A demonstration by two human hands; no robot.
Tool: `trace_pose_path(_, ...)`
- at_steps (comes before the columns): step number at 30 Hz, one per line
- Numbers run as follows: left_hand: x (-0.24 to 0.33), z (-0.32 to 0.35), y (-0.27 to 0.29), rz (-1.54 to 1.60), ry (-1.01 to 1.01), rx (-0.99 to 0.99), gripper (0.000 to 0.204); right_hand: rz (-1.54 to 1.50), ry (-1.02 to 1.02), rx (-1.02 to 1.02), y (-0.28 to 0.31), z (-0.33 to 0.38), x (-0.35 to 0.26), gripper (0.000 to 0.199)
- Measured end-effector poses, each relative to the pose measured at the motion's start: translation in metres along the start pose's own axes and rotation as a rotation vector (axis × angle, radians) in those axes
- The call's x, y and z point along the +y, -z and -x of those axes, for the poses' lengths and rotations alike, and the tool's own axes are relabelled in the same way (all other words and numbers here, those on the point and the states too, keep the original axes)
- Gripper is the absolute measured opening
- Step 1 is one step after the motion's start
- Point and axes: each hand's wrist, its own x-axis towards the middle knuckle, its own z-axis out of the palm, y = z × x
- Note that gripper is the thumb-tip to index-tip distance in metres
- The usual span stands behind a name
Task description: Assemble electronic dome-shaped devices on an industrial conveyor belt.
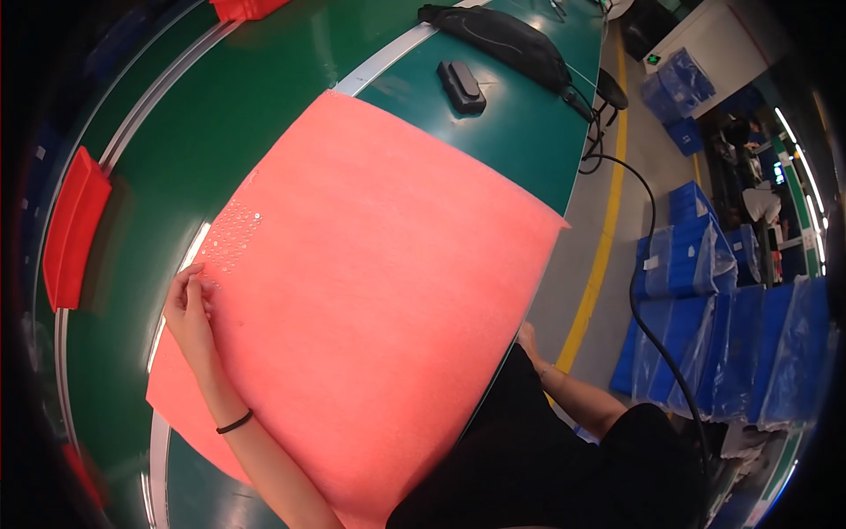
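A large salmon-pink sheet (379,264), soft-looking like felt or foam, lies across the green work table. Near its left edge is a patch of many small shiny round pieces (233,238), set close together. My left hand (188,309) rests at the lower end of that patch, over the sheet's edge. Its fingers are curled in with the tips close together; whatever they hold is too small or hidden to name. My right hand (529,342) hangs low by the table's right edge, beside my body, and its fingers are mostly hidden.
Red bins (77,231) stand along a metal rail on the left, past a green belt surface (150,220). A black device (462,86) and a black pouch (502,44) lie beyond the sheet. A black cable (648,203) hangs near blue wrapped crates (696,256) at right.
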Motion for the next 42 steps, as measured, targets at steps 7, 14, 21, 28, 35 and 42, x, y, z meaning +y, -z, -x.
trace_pose_path(7,0.005,0.003,0.001,-0.012,0.028,0.005,0.019,-0.406,-0.173,0.085,-0.009,-0.005,0.018,0.025)
trace_pose_path(14,0.012,0.013,0.007,-0.002,0.046,0.031,0.019,-0.234,-0.324,0.105,0.01,-0.011,-0.037,0.027)
trace_pose_path(21,0.016,0.011,-0.002,-0.006,0.041,0.009,0.02,-0.21,-0.409,0.255,0.01,-0.019,-0.038,0.034)
trace_pose_path(28,0.012,0.01,-0.006,0.011,0.046,0.013,0.019,-0.42,-0.461,0.287,0.007,-0.015,-0.004,0.033)
trace_pose_path(35,0.009,0.013,-0.001,0.022,0.042,0.051,0.019,-1.151,-0.799,0.196,0.006,0.003,0.009,0.022)
trace_pose_path(42,0.016,0.01,-0.01,0.016,0.036,0.024,0.019,-1.141,-0.569,0.147,-0.037,0.028,0.123,0.018)
